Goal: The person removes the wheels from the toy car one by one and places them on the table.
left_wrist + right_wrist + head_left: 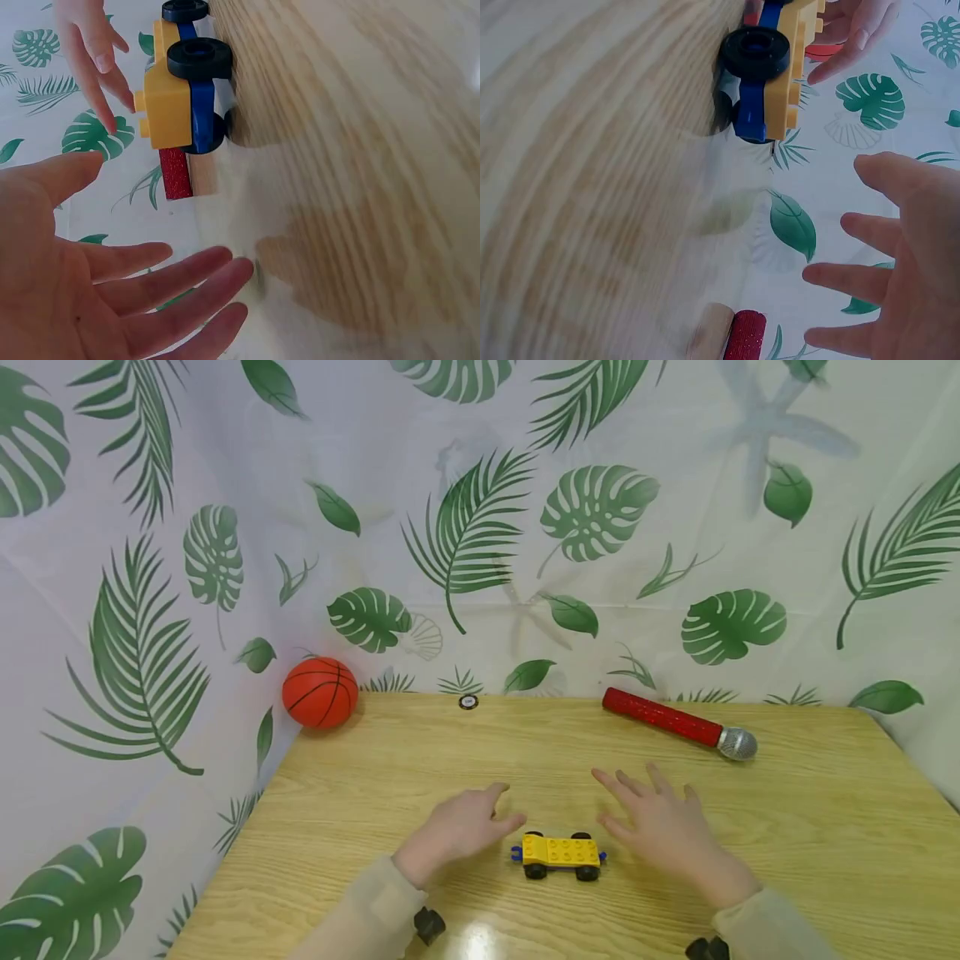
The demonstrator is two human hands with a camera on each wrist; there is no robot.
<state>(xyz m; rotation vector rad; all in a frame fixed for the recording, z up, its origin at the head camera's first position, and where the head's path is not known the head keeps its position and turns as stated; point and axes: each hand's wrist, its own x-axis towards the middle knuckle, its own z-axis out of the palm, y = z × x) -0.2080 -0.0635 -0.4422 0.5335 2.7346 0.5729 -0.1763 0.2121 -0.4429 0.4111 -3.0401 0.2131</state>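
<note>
A yellow toy car with a blue base, black wheels and studs on top stands on the wooden table between both hands. To its left, my left hand hovers with fingers spread and thumb toward the car, apart from it. On the other side my right hand is spread over the table, also not touching the car. The left wrist view shows the car beyond the left thumb, and the palm holds nothing. In the right wrist view the car lies past the right hand's fingers, which are extended.
A red toy microphone with a silver head lies at the back right. An orange-red basketball sits at the table's back left corner. Between them, a small round black-and-white disc is by the back edge. A leaf-patterned curtain hangs behind.
</note>
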